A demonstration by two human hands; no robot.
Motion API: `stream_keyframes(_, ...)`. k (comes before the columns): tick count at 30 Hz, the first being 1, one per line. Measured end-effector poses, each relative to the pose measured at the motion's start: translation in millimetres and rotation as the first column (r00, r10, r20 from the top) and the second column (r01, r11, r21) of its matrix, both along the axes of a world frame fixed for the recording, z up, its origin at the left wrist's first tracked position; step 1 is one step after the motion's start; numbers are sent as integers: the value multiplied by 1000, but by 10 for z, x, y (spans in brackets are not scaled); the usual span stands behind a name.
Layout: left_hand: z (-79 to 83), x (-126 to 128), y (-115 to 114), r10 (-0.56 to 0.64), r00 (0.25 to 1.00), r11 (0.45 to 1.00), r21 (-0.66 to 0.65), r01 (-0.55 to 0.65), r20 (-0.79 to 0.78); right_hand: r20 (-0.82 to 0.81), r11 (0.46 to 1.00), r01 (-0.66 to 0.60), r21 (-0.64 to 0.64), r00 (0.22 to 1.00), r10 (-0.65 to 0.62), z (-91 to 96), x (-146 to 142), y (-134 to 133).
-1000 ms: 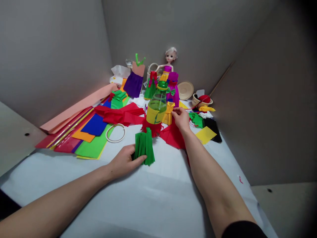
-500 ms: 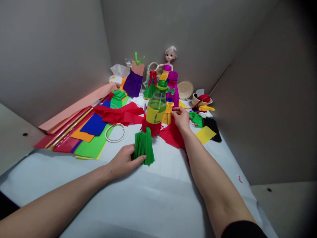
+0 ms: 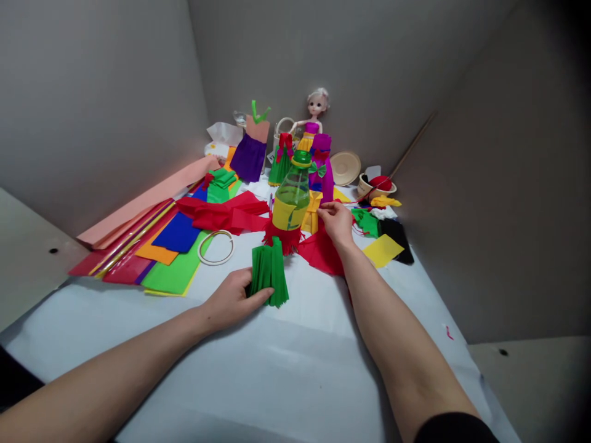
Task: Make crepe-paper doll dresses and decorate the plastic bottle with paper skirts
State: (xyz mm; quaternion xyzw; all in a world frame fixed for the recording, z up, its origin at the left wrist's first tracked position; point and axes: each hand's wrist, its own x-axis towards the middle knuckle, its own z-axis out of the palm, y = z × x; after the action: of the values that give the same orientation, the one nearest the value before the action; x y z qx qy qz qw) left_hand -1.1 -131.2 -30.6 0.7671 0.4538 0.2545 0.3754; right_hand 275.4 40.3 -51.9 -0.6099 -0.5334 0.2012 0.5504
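Note:
My left hand (image 3: 237,295) is closed round a pleated green paper skirt (image 3: 269,277), thumb in front and fingers behind, low over the white table covering. Farther off, my right hand (image 3: 338,223) pinches the right edge of a small yellow paper dress (image 3: 311,212). Between the hands stands a green-capped bottle (image 3: 293,191) with a yellow band, and red paper fringe (image 3: 290,240) circles its base. The bottle partly hides the yellow dress. Below my right hand lies a folded red paper sheet (image 3: 321,253).
White tape roll (image 3: 216,248) and coloured sheets (image 3: 173,277) lie left, beside crumpled red paper (image 3: 221,212). A doll (image 3: 313,123) and a purple paper dress (image 3: 249,157) stand behind. Right are a bowl (image 3: 376,187) with red yarn, a yellow sheet (image 3: 383,250) and a black phone-like slab (image 3: 399,240).
Both hands keep nearly the same place and hold. The whole view shifts very slightly, and no object has visibly been moved.

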Motion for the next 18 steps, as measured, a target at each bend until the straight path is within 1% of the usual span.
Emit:
stream_keyframes(6,6,6,4,-2,1000,1000,-9,2,3,23,1000,16,10,1000,-16,16,6,-15)
stream_keyframes(11,12,-2,-3,-9,1000,1000,7,9,-4,43,999,22,24,999,-23,43,12,-32)
stream_keyframes(18,25,14,-4,-4,1000,1000,2,4,-1,67,999,26,20,997,-27,11,15,-4)
